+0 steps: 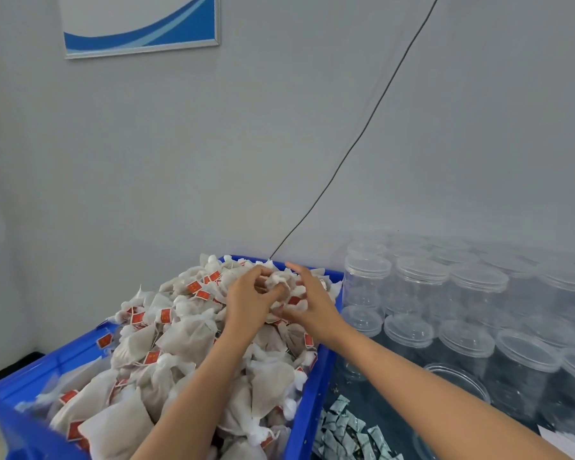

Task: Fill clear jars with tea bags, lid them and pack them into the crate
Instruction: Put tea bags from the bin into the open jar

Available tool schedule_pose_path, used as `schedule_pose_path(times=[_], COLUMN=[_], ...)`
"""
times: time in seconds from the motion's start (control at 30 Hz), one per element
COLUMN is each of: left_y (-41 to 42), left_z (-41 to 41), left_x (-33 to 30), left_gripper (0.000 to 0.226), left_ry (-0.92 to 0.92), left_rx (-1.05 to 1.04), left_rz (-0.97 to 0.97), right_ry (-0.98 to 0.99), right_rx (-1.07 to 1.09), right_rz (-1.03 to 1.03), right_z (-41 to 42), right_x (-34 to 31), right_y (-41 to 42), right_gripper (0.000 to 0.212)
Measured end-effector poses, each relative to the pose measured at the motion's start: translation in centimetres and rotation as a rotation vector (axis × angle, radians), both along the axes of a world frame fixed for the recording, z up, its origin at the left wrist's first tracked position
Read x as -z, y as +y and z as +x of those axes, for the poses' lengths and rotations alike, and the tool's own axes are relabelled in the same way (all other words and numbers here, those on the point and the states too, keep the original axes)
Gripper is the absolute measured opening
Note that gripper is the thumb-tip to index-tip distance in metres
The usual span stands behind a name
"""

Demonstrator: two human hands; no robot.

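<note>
Gripping tea bags (281, 287), two hands (251, 303)

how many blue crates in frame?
1. The blue crate sits at lower left, heaped with tea bags, both hands working in the pile. Others may lie out of frame.
</note>
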State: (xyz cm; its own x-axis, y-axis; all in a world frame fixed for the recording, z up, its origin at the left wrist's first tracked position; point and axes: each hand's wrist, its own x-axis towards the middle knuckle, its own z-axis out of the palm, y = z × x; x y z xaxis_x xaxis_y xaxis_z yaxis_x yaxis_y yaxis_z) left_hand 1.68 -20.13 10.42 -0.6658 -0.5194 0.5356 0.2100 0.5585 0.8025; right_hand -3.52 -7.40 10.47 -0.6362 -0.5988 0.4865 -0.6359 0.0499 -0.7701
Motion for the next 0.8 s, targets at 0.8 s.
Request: schedule_pose_path(times=[0.8], left_y=[-2.5], left_z=[-0.8], left_x=[0.3], left_gripper=[0.049], left_ry=[-0.442], left_rx=[-0.428], left_rz=[-0.564], right_ry=[0.140], right_rx=[0.324], right_rz=[0.272], right_z=[-2.4], right_x=[1.7], right_y=[-1.8], right_gripper=[0.020])
